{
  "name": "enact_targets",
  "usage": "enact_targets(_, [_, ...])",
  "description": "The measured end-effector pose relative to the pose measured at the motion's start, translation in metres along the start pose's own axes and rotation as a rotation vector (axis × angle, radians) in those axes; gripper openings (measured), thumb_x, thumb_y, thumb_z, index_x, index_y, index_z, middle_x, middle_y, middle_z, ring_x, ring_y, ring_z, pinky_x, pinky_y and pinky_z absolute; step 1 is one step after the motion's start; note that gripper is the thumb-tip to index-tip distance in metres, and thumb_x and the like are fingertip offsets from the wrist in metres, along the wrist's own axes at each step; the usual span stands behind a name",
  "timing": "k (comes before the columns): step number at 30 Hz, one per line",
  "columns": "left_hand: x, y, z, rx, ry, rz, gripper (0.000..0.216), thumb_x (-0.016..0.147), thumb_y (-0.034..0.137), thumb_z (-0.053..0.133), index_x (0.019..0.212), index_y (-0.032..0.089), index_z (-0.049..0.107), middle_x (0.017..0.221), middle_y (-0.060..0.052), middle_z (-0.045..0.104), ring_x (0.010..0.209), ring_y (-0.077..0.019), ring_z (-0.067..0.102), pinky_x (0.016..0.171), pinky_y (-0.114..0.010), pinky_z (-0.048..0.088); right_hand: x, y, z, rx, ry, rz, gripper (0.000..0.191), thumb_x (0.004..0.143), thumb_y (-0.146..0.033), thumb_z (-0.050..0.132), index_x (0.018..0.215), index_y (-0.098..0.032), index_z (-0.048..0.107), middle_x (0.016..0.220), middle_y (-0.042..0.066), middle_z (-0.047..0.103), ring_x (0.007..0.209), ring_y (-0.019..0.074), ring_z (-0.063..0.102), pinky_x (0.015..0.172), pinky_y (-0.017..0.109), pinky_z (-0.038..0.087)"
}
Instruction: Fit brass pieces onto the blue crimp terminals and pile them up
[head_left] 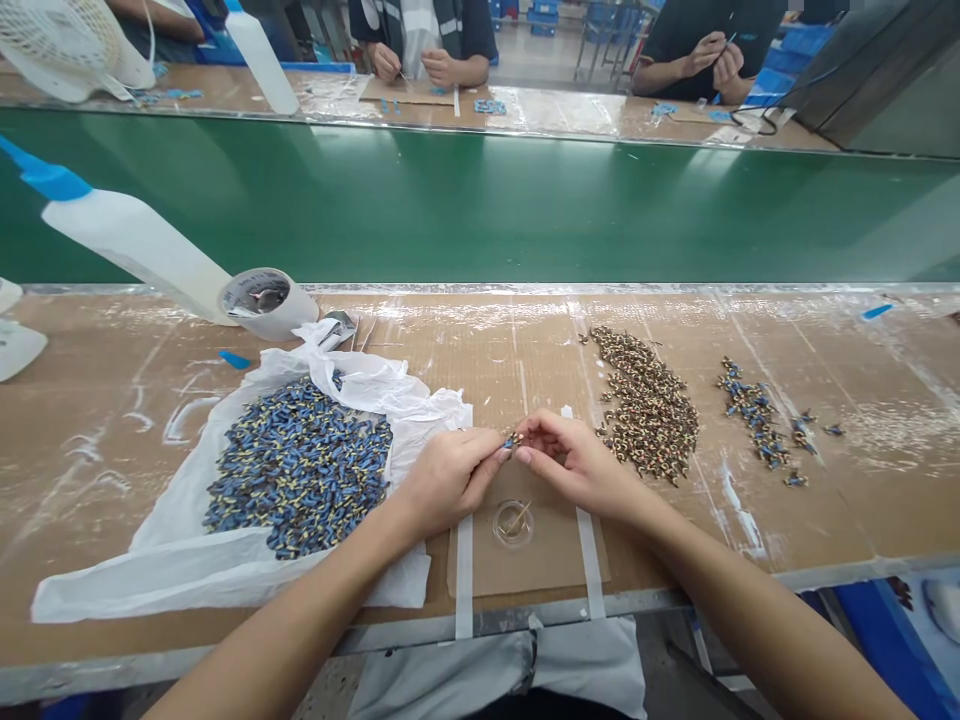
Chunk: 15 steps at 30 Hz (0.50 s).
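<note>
My left hand (448, 473) and my right hand (571, 459) meet above the bench, fingers pinched together on one small blue and brown part (512, 439). Just below them a small clear dish (514, 523) with a thin stick in it sits on a taped cardboard pad (551, 562). To the left a heap of blue parts (300, 463) lies on a white plastic bag (225, 570). To the right lies a pile of brown coil parts (646, 405), and farther right a smaller scatter of blue and brown parts (754, 415).
A white squeeze bottle with a blue cap (127, 240) and a roll of tape (266, 300) stand at the back left. A green conveyor belt (480, 210) runs behind the bench. Across it other people's hands (420, 65) work at another table.
</note>
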<state>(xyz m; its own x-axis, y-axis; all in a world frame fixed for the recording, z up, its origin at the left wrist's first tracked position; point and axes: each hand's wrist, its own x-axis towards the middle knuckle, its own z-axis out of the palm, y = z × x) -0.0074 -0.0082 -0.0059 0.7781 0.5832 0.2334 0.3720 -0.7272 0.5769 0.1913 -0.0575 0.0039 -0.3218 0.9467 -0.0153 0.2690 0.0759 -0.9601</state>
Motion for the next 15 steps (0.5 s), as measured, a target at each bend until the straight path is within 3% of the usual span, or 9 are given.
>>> enact_targets(6, [-0.0006,0.0007,-0.0008,0.030,-0.027,-0.016,0.026,0.097,0.020,0.038,0.074,0.017,0.049,0.067,0.000,0.052,0.060,-0.0134,0.046,0.058,-0.026,0.034,0.0013,0.0021,0.0021,0.023,0.023,0.022,0.015,0.093,-0.031,0.054,0.100,-0.018,0.055,0.078,0.000,0.054,0.065,0.0119,0.047,0.058,0.024,0.038])
enact_targets(11, [-0.0023,0.0009,0.0014,0.009,-0.070,-0.019,0.022,0.097,0.021,0.038,0.088,0.015,0.058,0.079,-0.005,0.062,0.070,-0.0156,0.056,0.064,-0.027,0.040,0.0007,0.0019,0.0084,0.020,0.044,0.027,0.017,0.093,-0.034,0.054,0.094,-0.018,0.056,0.074,-0.001,0.053,0.063,0.0119,0.046,0.058,0.025,0.038])
enact_targets(15, [0.0002,0.0005,-0.0064,0.012,-0.072,-0.044,0.023,0.097,0.023,0.040,0.094,0.016,0.061,0.081,-0.005,0.065,0.072,-0.0157,0.058,0.065,-0.026,0.042,0.0015,-0.0007,-0.0007,-0.081,0.091,-0.010,0.015,0.093,-0.033,0.052,0.092,-0.018,0.056,0.071,-0.001,0.053,0.061,0.0117,0.047,0.057,0.024,0.037])
